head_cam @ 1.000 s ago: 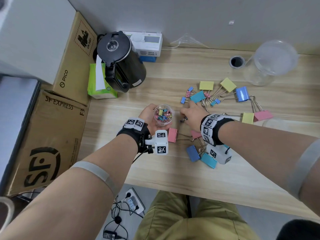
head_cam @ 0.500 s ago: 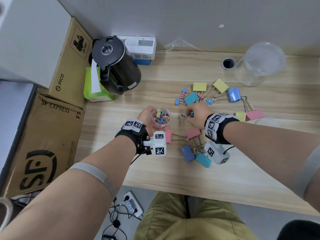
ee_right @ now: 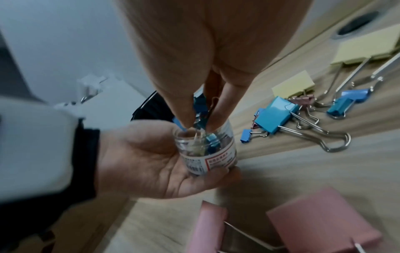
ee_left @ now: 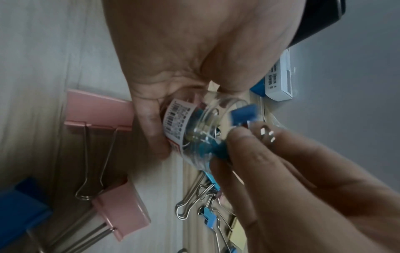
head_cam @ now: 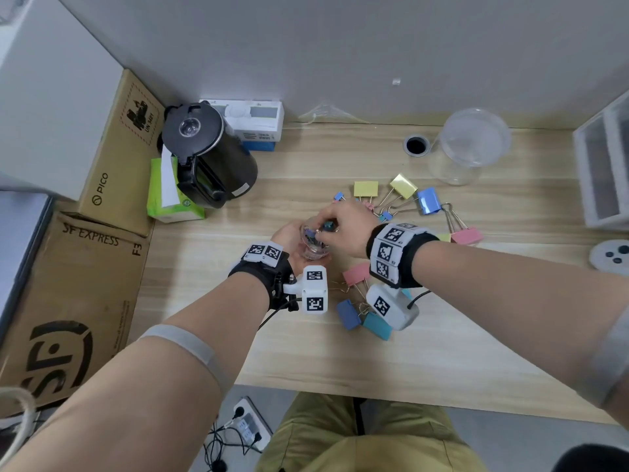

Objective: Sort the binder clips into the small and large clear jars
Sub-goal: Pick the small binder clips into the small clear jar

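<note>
The small clear jar (ee_right: 207, 147) sat near the middle of the right wrist frame, cupped in the left hand (ee_right: 151, 164), whose fingers curled round its labelled wall from below. It was held off the wooden table (head_cam: 442, 352) with its mouth turned up toward the other hand, presumably so clips could be fed in without reaching down each time. Coloured small clips already lay inside.

At the mouth, the right hand (ee_right: 194, 68) pinched a few small blue binder clips (ee_right: 200, 106) between thumb and fingertips, their wire handles showing among the fingers. The tips were right at the rim, so the clips looked about to be let go into the jar; they had not yet dropped.

Further out, more small blue clips (ee_right: 246, 136) lay at centre right of that frame among large ones: a large teal clip (ee_right: 275, 118), yellow clips (head_cam: 366, 189) and a blue one (head_cam: 427, 200) in the upper right of the head frame, and pink clips (ee_right: 320, 227) at lower right. The large clear jar (head_cam: 471, 148) stood well apart at the upper right of the head frame, empty as far as could be seen, so the large clips seemed left for afterwards.
</note>
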`<action>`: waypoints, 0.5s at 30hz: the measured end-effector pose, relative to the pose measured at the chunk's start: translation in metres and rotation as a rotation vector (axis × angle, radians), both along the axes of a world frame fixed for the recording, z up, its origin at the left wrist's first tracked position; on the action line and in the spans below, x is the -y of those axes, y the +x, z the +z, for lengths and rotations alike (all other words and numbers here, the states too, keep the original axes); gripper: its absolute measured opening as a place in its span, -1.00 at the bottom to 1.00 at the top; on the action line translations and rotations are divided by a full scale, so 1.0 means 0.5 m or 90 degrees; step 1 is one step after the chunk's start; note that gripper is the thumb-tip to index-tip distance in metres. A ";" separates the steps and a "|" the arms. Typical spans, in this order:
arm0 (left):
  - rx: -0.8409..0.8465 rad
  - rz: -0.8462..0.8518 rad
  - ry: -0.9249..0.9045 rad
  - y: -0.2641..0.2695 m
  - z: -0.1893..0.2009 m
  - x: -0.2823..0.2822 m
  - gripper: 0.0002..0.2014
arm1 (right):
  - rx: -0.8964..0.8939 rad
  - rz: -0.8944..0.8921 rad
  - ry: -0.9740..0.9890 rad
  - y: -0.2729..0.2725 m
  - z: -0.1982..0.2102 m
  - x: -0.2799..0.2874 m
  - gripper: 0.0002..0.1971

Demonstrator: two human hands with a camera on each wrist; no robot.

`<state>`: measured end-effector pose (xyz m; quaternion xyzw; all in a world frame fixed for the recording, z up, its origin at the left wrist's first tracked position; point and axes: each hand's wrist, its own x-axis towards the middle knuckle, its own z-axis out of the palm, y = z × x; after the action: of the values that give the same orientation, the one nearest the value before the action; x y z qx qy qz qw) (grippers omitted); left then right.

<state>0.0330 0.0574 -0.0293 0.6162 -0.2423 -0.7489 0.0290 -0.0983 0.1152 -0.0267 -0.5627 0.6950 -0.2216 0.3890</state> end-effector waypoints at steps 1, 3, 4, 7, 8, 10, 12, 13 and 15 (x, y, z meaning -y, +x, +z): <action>0.003 -0.008 0.000 -0.005 0.001 -0.002 -0.71 | -0.003 0.010 0.006 0.001 -0.002 -0.003 -0.85; 0.005 -0.004 0.002 -0.009 -0.002 -0.006 -0.69 | 0.013 0.011 0.018 0.001 -0.004 -0.010 -0.78; 0.007 0.007 0.002 -0.010 -0.006 -0.007 -0.67 | 0.019 0.012 0.019 -0.001 -0.005 -0.013 -0.75; 0.008 0.027 0.005 -0.006 -0.014 -0.008 -0.65 | 0.058 0.022 0.003 -0.004 -0.005 -0.024 -0.70; 0.006 0.036 0.008 -0.006 -0.018 -0.008 -0.65 | 0.071 0.020 -0.014 -0.006 -0.003 -0.027 -0.71; 0.006 0.048 0.016 -0.005 -0.029 -0.004 -0.65 | 0.070 -0.023 -0.077 -0.013 -0.002 -0.031 -0.79; 0.003 0.054 0.024 -0.006 -0.034 -0.001 -0.64 | 0.052 -0.104 -0.139 -0.030 -0.003 -0.027 -0.83; -0.001 0.060 0.031 -0.007 -0.033 0.001 -0.63 | 0.037 -0.139 -0.144 -0.046 -0.009 -0.023 -0.82; -0.015 0.068 0.043 -0.008 -0.032 0.006 -0.59 | -0.024 -0.193 -0.076 -0.090 -0.029 -0.016 -0.77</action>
<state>0.0290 0.0542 -0.0456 0.6199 -0.1834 -0.7613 0.0512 -0.1432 0.1233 -0.0413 -0.4774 0.7647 -0.3079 0.3041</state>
